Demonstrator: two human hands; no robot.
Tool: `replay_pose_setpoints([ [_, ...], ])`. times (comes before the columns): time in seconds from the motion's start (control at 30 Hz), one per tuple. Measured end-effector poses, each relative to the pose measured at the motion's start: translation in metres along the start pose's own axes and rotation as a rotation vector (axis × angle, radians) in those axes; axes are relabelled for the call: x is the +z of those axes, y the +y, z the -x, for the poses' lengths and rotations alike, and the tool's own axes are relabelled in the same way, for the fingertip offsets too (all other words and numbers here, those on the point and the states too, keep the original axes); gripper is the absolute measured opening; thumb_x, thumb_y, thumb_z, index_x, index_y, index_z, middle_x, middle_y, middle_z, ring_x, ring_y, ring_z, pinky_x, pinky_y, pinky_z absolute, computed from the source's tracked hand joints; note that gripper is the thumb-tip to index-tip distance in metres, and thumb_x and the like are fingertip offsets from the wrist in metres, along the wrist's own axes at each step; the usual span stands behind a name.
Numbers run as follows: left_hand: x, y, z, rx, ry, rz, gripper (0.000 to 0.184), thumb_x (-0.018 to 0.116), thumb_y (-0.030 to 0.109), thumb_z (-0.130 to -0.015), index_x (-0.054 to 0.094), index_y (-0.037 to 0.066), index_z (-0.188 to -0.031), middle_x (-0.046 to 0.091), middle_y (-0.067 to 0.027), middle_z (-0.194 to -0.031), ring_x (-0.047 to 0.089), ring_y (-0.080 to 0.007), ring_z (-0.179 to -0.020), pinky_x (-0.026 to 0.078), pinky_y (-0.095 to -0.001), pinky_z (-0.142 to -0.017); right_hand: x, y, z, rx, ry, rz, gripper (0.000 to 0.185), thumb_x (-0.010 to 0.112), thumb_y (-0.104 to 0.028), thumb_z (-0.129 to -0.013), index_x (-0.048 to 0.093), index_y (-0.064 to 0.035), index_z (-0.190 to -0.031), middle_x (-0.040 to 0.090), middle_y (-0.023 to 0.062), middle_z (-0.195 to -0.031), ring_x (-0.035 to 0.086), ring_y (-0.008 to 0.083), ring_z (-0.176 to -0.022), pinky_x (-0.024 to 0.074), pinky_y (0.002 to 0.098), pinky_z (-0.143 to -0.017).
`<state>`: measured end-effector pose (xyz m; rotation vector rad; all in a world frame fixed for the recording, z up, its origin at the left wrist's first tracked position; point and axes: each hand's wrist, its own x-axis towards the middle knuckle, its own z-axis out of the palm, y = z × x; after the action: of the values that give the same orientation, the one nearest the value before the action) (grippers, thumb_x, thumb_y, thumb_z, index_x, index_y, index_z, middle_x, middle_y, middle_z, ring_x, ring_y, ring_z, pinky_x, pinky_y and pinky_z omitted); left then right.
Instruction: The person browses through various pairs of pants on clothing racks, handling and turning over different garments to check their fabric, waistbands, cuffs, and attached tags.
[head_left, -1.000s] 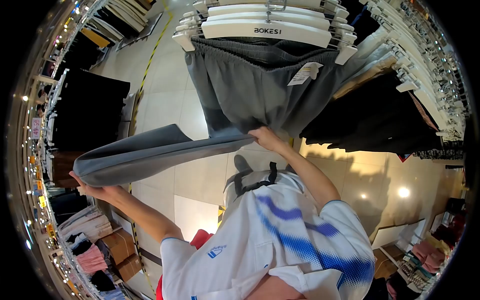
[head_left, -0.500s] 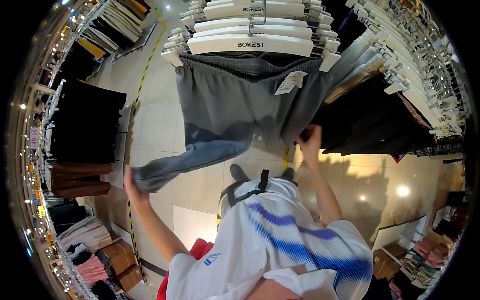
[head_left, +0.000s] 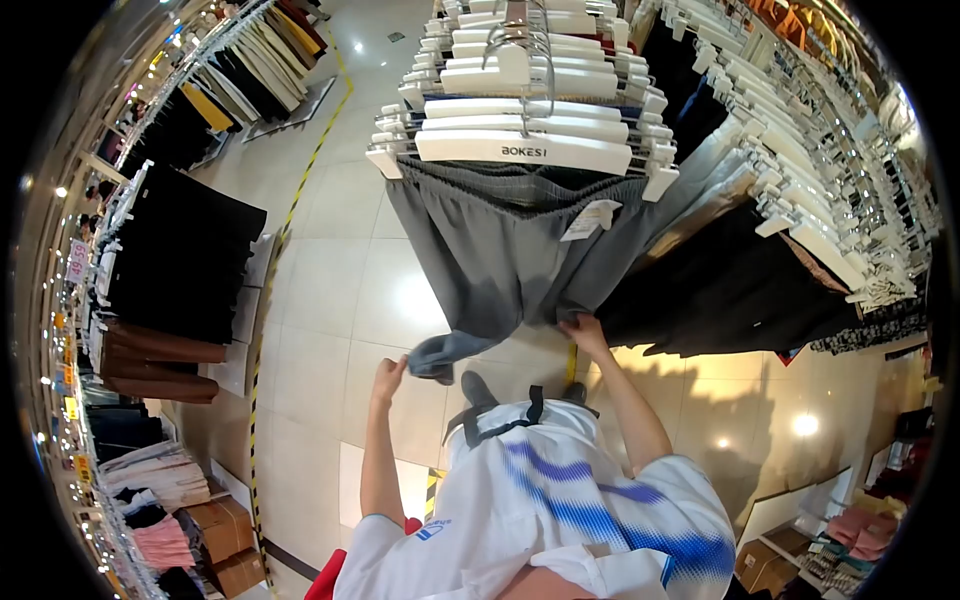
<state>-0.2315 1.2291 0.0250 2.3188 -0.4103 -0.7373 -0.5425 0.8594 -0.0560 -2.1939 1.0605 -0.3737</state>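
Grey trousers (head_left: 480, 250) with an elastic waist hang from a white clip hanger (head_left: 525, 152) marked BOKESI, a white tag (head_left: 592, 220) at the waist. My left hand (head_left: 388, 381) is closed on the hem of one trouser leg, which it draws out to the left and toward me. Lower on the other leg, my right hand (head_left: 585, 335) pinches the fabric near its end. Both hands are below the waistband, with the two legs apart.
Several more white hangers stand behind on the same rail. Black garments (head_left: 740, 280) hang close on the right. Across the tiled aisle, black trousers (head_left: 185, 245) and brown trousers (head_left: 160, 360) hang on a left rack. Cardboard boxes (head_left: 220, 530) sit low left.
My left hand has come in from the far left with the trouser leg, which now hangs less stretched sideways. My right hand has moved slightly left and down. The view has shifted.
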Motion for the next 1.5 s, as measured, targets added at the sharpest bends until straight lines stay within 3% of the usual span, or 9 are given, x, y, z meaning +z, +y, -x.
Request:
replay_pose_setpoints([
  [0.1,0.031,0.034,0.015,0.229,-0.084,0.012,0.049,0.070,0.039,-0.081,0.056,-0.006,-0.098,0.064,-0.0144,-0.093,0.060,-0.0220,-0.089,0.046,-0.0331,-0.078,-0.048,-0.079,0.011,0.105,-0.152,-0.163,0.036,0.066,-0.033,-0.084,0.062,0.0012,-0.095,0.065,0.0110,-0.076,0.063,0.0205,-0.066,0.0514,0.0307,-0.065],
  [0.17,0.046,0.097,0.047,0.455,-0.249,-0.064,0.054,0.073,0.036,-0.079,0.053,-0.006,-0.107,0.060,-0.0196,-0.105,0.058,-0.0266,-0.101,0.045,-0.0353,-0.084,-0.084,-0.134,0.020,0.432,-0.135,-1.180,0.034,0.069,-0.030,-0.083,0.058,-0.0031,-0.100,0.066,0.0092,-0.090,0.066,0.0232,-0.077,0.0526,0.0334,-0.067],
  [0.3,0.096,0.179,0.086,0.758,-0.293,0.030,0.053,0.071,0.030,-0.080,0.049,0.001,-0.117,0.051,-0.0185,-0.123,0.051,-0.0306,-0.112,0.041,-0.0411,-0.090,-0.133,-0.208,0.024,0.632,-0.135,-1.838,0.015,0.063,-0.019,-0.089,0.057,-0.0091,-0.097,0.066,0.0048,-0.093,0.066,0.0180,-0.080,0.0540,0.0324,-0.066],
  [0.57,0.106,0.204,0.070,0.711,-0.461,0.150,0.028,0.058,0.023,-0.090,0.057,-0.004,-0.098,0.062,-0.0104,-0.087,0.059,-0.0200,-0.084,0.045,-0.0349,-0.074,-0.163,-0.216,0.025,0.236,-0.461,-2.130,0.022,0.057,-0.025,-0.092,0.058,-0.0075,-0.105,0.064,0.0068,-0.105,0.063,0.0179,-0.092,0.0508,0.0303,-0.078],
  [0.77,0.052,0.255,0.098,0.277,-0.591,0.558,0.029,0.056,0.030,-0.094,0.065,0.004,-0.091,0.063,0.0021,-0.080,0.056,-0.0049,-0.073,0.044,-0.0223,-0.064,-0.149,-0.196,0.047,0.021,-0.305,-1.224,0.036,0.056,-0.021,-0.092,0.048,-0.0067,-0.124,0.051,0.0052,-0.126,0.049,0.0168,-0.115,0.0383,0.0307,-0.098],
  [0.93,0.032,0.293,0.103,0.153,-0.622,0.947,0.025,0.055,0.029,-0.094,0.062,0.006,-0.090,0.062,0.0034,-0.082,0.055,-0.0048,-0.074,0.042,-0.0211,-0.064,-0.138,-0.188,0.083,0.004,-0.397,-0.786,0.040,0.070,-0.020,-0.083,0.054,-0.0011,-0.115,0.060,0.0059,-0.106,0.059,0.0133,-0.093,0.0485,0.0271,-0.080],
  [1.17,0.019,0.309,0.110,-0.031,-0.707,1.198,0.020,0.054,0.023,-0.094,0.061,0.006,-0.100,0.065,-0.0015,-0.093,0.062,-0.0119,-0.086,0.049,-0.0262,-0.075,-0.129,-0.196,0.094,0.082,-0.689,-0.699,0.033,0.067,-0.013,-0.084,0.054,0.0034,-0.110,0.061,0.0068,-0.098,0.059,0.0128,-0.092,0.0474,0.0263,-0.083],
  [1.33,0.012,0.308,0.106,-0.104,-0.717,1.268,0.022,0.056,0.022,-0.093,0.058,0.005,-0.106,0.065,-0.0050,-0.101,0.063,-0.0166,-0.092,0.050,-0.0307,-0.082,-0.105,-0.186,0.083,-0.018,0.007,-0.643,0.058,0.073,-0.012,-0.079,0.042,-0.0031,-0.127,0.056,0.0096,-0.105,0.060,0.0160,-0.089,0.0489,0.0286,-0.080],
  [1.5,0.012,0.305,0.107,-0.147,-0.738,1.278,0.021,0.057,0.022,-0.092,0.057,0.005,-0.106,0.064,-0.0057,-0.101,0.062,-0.0183,-0.093,0.050,-0.0329,-0.082,-0.109,-0.183,0.086,0.092,-0.200,-0.882,0.058,0.073,-0.007,-0.078,0.041,-0.0050,-0.127,0.054,0.0078,-0.103,0.058,0.0141,-0.088,0.0486,0.0259,-0.079],
])
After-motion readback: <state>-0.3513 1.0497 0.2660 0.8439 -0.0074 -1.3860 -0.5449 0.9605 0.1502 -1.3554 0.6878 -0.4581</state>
